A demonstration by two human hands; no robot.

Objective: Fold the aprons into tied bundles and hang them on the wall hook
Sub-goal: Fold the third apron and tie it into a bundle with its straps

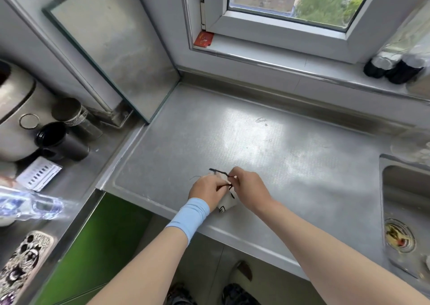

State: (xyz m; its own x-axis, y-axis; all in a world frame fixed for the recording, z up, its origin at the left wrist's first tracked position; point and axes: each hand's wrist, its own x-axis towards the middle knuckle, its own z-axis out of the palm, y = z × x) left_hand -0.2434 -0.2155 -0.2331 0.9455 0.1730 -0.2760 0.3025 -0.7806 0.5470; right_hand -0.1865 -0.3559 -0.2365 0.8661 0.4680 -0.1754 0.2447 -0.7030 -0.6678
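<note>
Both hands (207, 188) (250, 185) on apron strings (220, 172)

Small white apron bundle (226, 204) sits on the steel surface (256, 141) close to its front edge, roughly 6 o'clock from the middle of the shot. Left grip (206, 188), light blue wristband (189, 215) on that wrist, and right grip (250, 185) are both on top of it, each pinching the black tie string (221, 172), fingertips nearly touching. Around them: sink (404, 188) out at 4 o'clock, black mug (61, 141) at 9, patterned phone (23, 260) at 8, window (290, 0) up at 12.
</note>
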